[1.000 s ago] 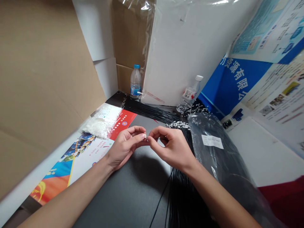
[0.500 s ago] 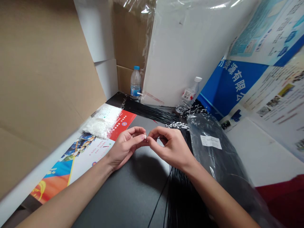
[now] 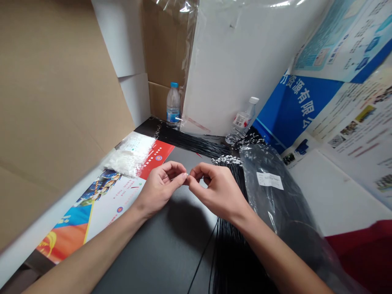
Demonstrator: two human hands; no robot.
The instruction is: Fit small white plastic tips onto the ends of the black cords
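Note:
My left hand (image 3: 159, 188) and my right hand (image 3: 214, 191) meet fingertip to fingertip above the dark table surface (image 3: 171, 249). Both are closed in a pinch. Between them sits a tiny white connector, and a thin black wire (image 3: 204, 253) trails down from my right hand toward the near edge. A thick bundle of black wires with white ends (image 3: 232, 245) lies just right of my hands. A pile of small white plastic parts in clear bags (image 3: 130, 155) rests to the left.
Cardboard panel (image 3: 55, 102) walls the left side. Two water bottles (image 3: 173, 104) (image 3: 243, 120) stand at the back by a white board. A dark plastic bag with a label (image 3: 275, 192) lies on the right. Printed posters (image 3: 101, 200) cover the table's left.
The hands stay pinched together and have barely shifted; the whole view has drifted slightly.

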